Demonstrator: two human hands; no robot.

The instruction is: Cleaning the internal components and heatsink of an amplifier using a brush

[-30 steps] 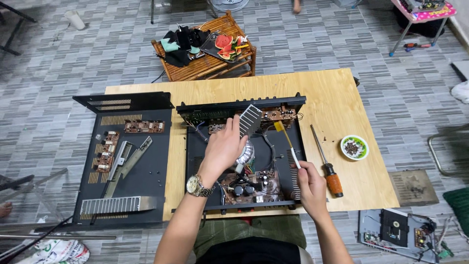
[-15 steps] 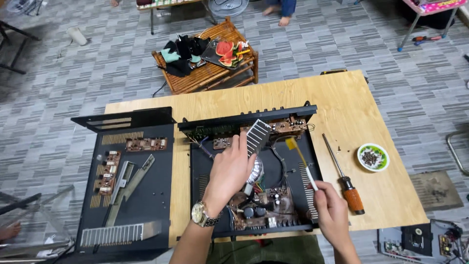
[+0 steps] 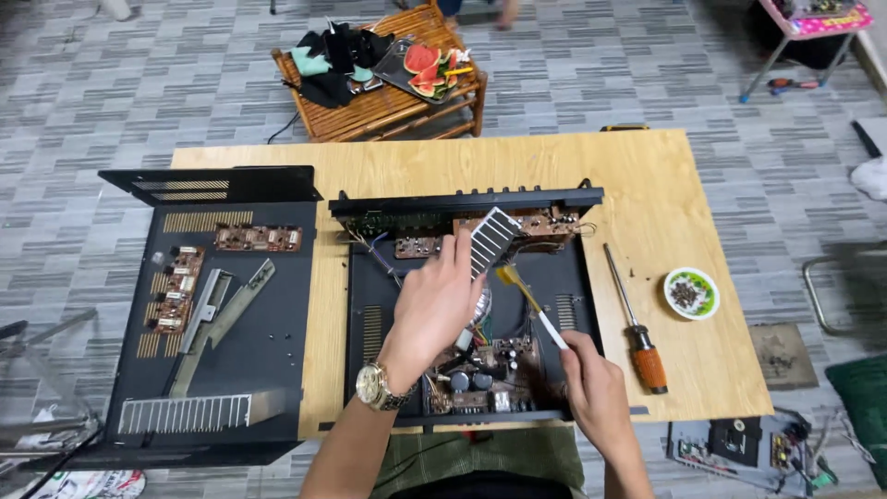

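- Head view: our left hand [image 3: 434, 310] grips the finned heatsink [image 3: 491, 240] inside the open black chassis [image 3: 573, 286] on the wooden table [image 3: 647, 185].
- Our right hand [image 3: 596, 393] pinches a small brush [image 3: 528, 300] over the chassis floor.

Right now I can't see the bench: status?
Left hand on finned heatsink. Right hand holds brush over open chassis. Screwdriver alongside.

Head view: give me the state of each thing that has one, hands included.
Chassis: open, cover off.
Cover: upturned left of chassis, boards in it.
Heatsink: tilted up, at left hand's fingertips.
Left hand: in chassis.
Right hand: grips brush.
Brush: bristles in chassis.
Screwdriver: lying free.
Dish: holds small parts.
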